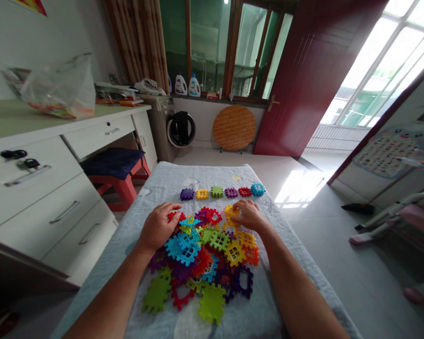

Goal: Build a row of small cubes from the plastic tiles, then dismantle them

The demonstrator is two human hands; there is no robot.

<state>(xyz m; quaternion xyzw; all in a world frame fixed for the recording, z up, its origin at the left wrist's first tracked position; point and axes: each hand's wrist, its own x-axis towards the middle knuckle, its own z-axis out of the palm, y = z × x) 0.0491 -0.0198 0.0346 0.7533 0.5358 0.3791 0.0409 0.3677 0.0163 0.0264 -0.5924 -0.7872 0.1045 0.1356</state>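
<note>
A heap of colourful plastic interlocking tiles with notched edges lies on the cloth between my hands. My left hand rests at the heap's left side, fingers stretched out and thumb apart, touching a red tile. At the right side, my right hand lies over a yellow tile, thumb and fingers apart; its fingertips are partly hidden. Blue tiles and a green tile top the pile. Beyond it stands a row of several assembled blocks, from a purple block to a light blue block.
The table's pale patterned cloth reaches its edges. On the left are white drawers and a red stool with a dark cushion. A washing machine, a round wooden board and a dark red door stand behind.
</note>
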